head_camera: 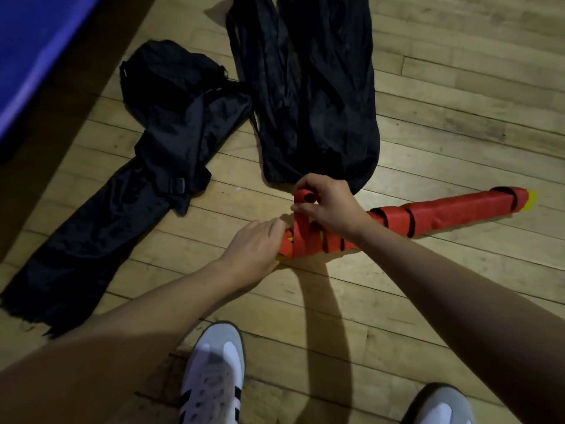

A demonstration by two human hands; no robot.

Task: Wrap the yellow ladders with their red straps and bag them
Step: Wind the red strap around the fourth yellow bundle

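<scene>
On the wooden floor (428,286), near: right hand (328,206) pinching red strap (302,198), left hand (255,250) gripping wrapped yellow ladder (443,212); slack could unravel wraps.

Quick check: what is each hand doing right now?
Left hand: grips the near end of the ladder bundle.
Right hand: pinches the loose red strap.

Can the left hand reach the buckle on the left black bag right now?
Probably not yet: the left hand is gripping the ladder bundle. Bare floor lies between it and the buckle.
</scene>
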